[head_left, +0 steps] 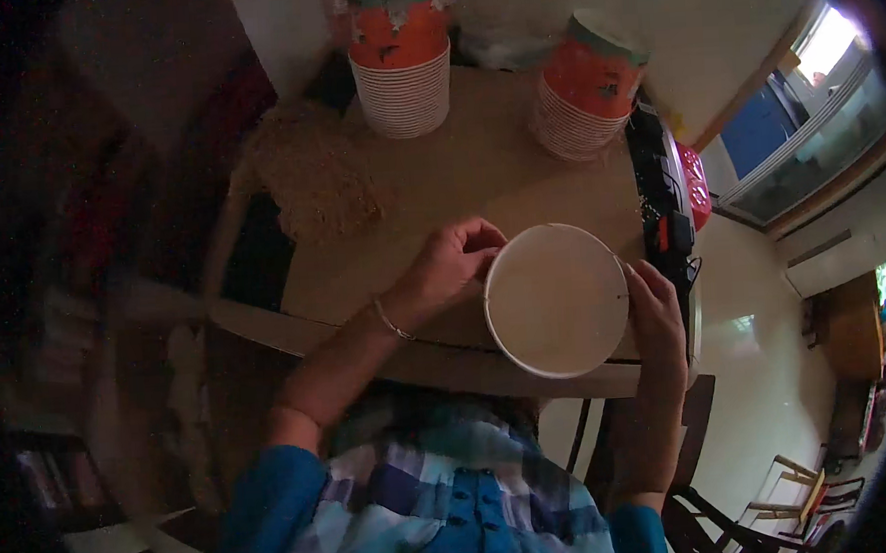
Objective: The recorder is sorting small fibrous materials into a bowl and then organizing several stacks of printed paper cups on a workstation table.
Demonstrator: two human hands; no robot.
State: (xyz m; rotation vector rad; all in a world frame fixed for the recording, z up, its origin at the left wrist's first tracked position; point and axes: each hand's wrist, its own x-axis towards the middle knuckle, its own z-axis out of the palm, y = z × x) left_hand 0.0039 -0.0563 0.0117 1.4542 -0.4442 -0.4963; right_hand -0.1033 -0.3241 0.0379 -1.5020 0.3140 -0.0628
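As we clamp a white tub (557, 301), two stacks (403, 88) stand across the table (468, 180)

Our left hand (454, 264) pinches its rim, our right hand (657, 310) the opposite side — at the table's near edge. Brown fibre (323, 178) lies on the table's left.

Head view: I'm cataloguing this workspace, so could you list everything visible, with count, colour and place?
Paper tub: one, whitish, between the hands
Left tub stack: one, orange, green and white, table's far side
Right tub stack: one, same colours, far right
Fibre pile: one, brown, table's left
Tabletop: one, brown, below the tub
Dark items: count unclear, table's right edge
Red object: one, beyond that edge
Blue panel: one, upper right
Background, left: too dark to itemise
Bracelet: one, silvery, left wrist
Checked garment: one, blue, white, purple, lower centre
Left hand: one, bare, tub's left rim
Right hand: one, bare, tub's right side
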